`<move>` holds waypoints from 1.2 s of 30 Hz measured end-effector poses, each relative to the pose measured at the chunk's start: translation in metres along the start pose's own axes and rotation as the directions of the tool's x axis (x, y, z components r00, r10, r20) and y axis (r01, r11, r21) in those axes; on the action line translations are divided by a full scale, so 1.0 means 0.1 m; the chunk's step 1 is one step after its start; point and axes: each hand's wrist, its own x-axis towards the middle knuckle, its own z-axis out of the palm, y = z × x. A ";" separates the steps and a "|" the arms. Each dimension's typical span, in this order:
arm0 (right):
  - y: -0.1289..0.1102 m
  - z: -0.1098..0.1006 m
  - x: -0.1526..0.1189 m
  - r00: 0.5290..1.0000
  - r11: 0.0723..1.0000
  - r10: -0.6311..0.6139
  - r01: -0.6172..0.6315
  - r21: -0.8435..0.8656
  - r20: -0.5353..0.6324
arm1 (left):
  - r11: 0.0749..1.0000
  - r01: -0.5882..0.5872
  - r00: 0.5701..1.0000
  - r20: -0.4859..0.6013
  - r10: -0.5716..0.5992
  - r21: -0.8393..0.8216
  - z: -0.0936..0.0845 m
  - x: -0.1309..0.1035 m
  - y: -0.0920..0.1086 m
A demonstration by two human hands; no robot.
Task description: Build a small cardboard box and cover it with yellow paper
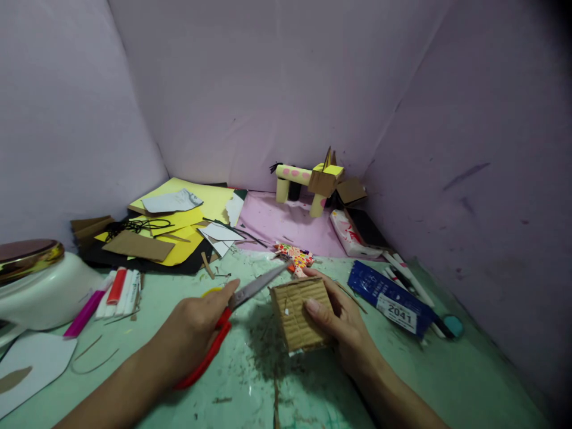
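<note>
Red-handled scissors (pixel 257 287) are gripped in my left hand (pixel 196 325), their blades together and slanting up to the right. My right hand (pixel 342 325) is closed around a small square cardboard piece (pixel 301 316), thumb on its corrugated face, fingers behind it and partly hidden. The scissors' tips reach just above the cardboard's upper left; I cannot tell whether they touch it. Behind the cardboard lies a colourful patterned scrap (pixel 299 255). Dark bits are scattered on the green tabletop (pixel 250 369) below.
Yellow, black and brown sheets (pixel 147 244) pile up at the back left. A cardboard animal model (pixel 308 179) stands at the back. Markers (pixel 118 295) and a white round-bodied object (pixel 49 292) sit left; a blue packet (pixel 388 298) and a phone (pixel 367 227) lie right.
</note>
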 end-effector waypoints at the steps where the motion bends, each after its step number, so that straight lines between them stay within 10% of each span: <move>1: 0.00 0.00 0.01 1.000 0.998 0.018 -0.017 0.059 -0.008 | 0.998 0.060 0.998 0.033 -0.061 0.013 -0.05 0.04 -0.02; 5: 0.01 -0.01 0.04 0.997 0.970 0.061 -0.068 0.232 0.035 | 0.867 0.414 0.844 0.242 -0.479 0.276 -0.30 0.24 -0.04; 9: 0.01 -0.01 0.04 0.993 0.970 0.027 -0.054 0.236 0.118 | 0.821 0.486 0.776 0.285 -0.563 0.300 -0.35 0.33 -0.11; 18: 0.16 0.13 -0.05 0.953 0.991 -0.134 0.129 0.036 0.271 | 0.873 0.466 0.883 0.137 -0.449 -0.143 -0.32 0.24 -0.08; 22: 0.26 0.15 -0.07 0.933 0.986 -0.147 0.165 -0.030 0.328 | 0.618 0.454 0.890 0.297 -0.345 -0.642 -0.25 0.20 0.32; 31: 0.25 0.13 -0.08 0.938 0.947 -0.161 0.234 -0.219 0.306 | 0.302 0.482 0.875 0.435 -0.213 -0.822 -0.07 0.21 0.36; 36: 0.33 0.12 -0.08 0.813 0.723 -0.537 0.581 -0.374 0.226 | 0.202 0.435 0.897 0.402 -0.186 -0.877 -0.01 0.19 0.42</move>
